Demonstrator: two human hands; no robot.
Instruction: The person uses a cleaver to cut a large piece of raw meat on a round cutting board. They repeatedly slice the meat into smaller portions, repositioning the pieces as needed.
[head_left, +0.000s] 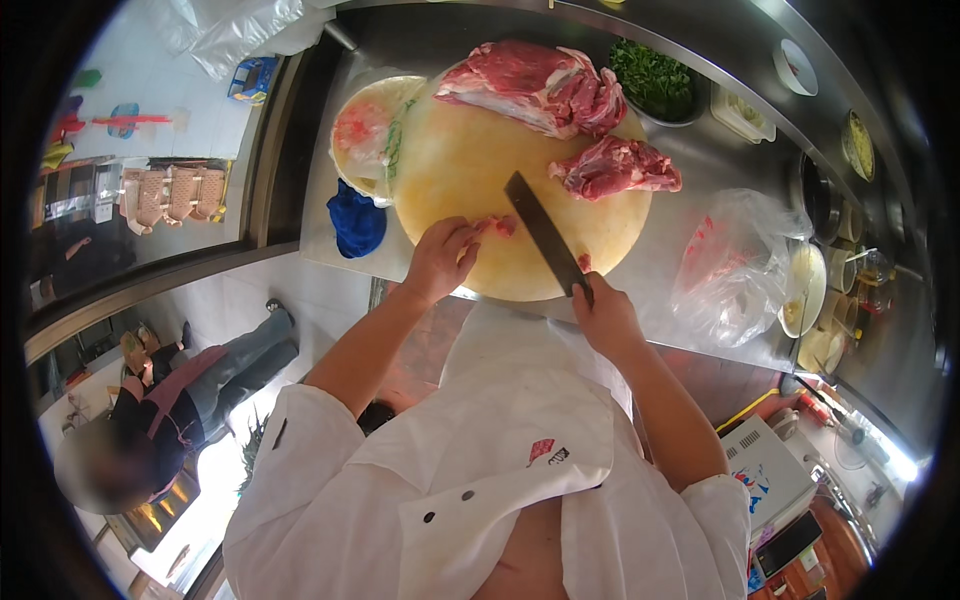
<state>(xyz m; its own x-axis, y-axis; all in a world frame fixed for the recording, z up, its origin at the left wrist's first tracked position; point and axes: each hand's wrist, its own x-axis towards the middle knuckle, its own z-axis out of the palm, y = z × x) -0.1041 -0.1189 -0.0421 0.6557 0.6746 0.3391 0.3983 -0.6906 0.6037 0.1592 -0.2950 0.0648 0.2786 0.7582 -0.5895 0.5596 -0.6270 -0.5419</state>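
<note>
My right hand (606, 315) is closed round the handle of a cleaver (546, 231), whose broad dark blade points up and left over a round, yellowish chopping board (450, 169). With bent fingers my left hand (442, 259) holds one end of a small strip of raw meat (496, 225), left of the blade. A large slab of raw red meat (532, 86) lies across the board's far edge. Nearer, a smaller raw piece (619, 169) overhangs the board's right side. One small scrap of meat (584, 262) sits by the blade, close to my right hand.
Left of the board are a round container with a plastic bag (366, 135) and a blue cloth (356, 221). A bowl of green herbs (656, 82) stands at the back. Clear plastic bags (739, 262) and a white bowl (804, 289) are right. Another person (187, 397) is at lower left.
</note>
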